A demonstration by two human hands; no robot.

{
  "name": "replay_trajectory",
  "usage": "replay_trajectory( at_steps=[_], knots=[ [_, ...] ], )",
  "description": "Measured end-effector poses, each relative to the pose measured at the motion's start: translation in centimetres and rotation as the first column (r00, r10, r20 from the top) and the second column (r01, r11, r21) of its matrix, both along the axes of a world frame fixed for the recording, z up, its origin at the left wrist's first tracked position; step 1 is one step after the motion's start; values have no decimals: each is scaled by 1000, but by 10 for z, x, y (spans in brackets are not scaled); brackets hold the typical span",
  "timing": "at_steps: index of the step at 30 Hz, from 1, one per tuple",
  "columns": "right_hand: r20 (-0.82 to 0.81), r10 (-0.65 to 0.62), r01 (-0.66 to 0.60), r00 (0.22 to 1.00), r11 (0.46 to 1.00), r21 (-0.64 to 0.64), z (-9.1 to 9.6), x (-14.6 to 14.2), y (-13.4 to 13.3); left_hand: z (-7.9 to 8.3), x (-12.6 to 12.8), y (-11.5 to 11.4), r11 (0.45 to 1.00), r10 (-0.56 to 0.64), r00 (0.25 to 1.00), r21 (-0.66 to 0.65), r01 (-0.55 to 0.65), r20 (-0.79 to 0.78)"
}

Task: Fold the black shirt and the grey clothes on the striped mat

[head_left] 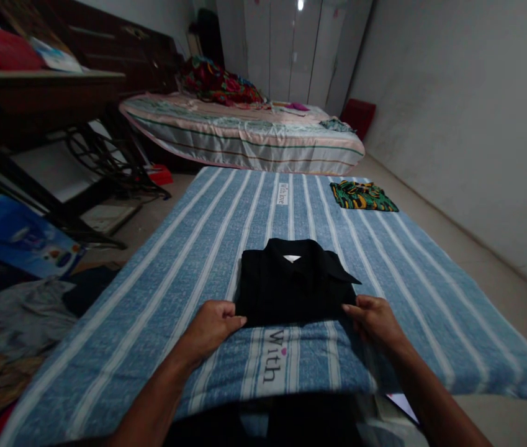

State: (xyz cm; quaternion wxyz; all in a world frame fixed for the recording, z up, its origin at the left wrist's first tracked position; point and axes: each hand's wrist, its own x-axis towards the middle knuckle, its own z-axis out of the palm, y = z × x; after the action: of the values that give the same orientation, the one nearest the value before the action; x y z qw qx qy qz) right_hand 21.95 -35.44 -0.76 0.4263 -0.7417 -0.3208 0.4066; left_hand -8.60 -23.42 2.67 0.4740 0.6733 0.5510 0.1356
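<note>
While folded, shirt [291, 292] in hands' [215, 324] [377, 318] pinch

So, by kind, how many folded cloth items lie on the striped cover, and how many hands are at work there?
Black collared shirt: 1
Green-and-yellow patterned cloth: 1
Hands: 2 (left hand, right hand)
Total: 4

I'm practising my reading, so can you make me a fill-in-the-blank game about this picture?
1. The left hand and right hand hold a folded shirt that is coloured ____.
2. Under the shirt, the striped cloth has white stripes on a ____ background.
3. Just below the shirt in the picture, large letters on the cloth spell ____.

Missing words: black; blue; With.
</note>
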Motion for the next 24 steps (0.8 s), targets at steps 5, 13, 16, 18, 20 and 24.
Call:
replay_trajectory(
  at_steps=[5,13,16,18,20,24],
  knots=[
    [11,89,-88,996,993,-80,-1,3,-1,-1,0,3,996,-83,994,11,84,-69],
    [425,80,-82,902,997,-13,16,20,-16,15,-6,7,979,2,994,204,20,-107],
    [684,-15,-138,730,976,168,29,7,-13,20,6,10,920,29,995,393,12,-99],
    [802,-58,-244,595,937,249,33,-7,-4,16,16,13,861,-21,995,504,67,-96],
    [873,-77,-348,483,897,271,35,-19,12,7,24,16,812,-64,992,572,118,-113],
    [914,-27,-432,406,875,217,34,-36,49,-15,27,19,766,-77,982,620,170,-174]
  ],
)
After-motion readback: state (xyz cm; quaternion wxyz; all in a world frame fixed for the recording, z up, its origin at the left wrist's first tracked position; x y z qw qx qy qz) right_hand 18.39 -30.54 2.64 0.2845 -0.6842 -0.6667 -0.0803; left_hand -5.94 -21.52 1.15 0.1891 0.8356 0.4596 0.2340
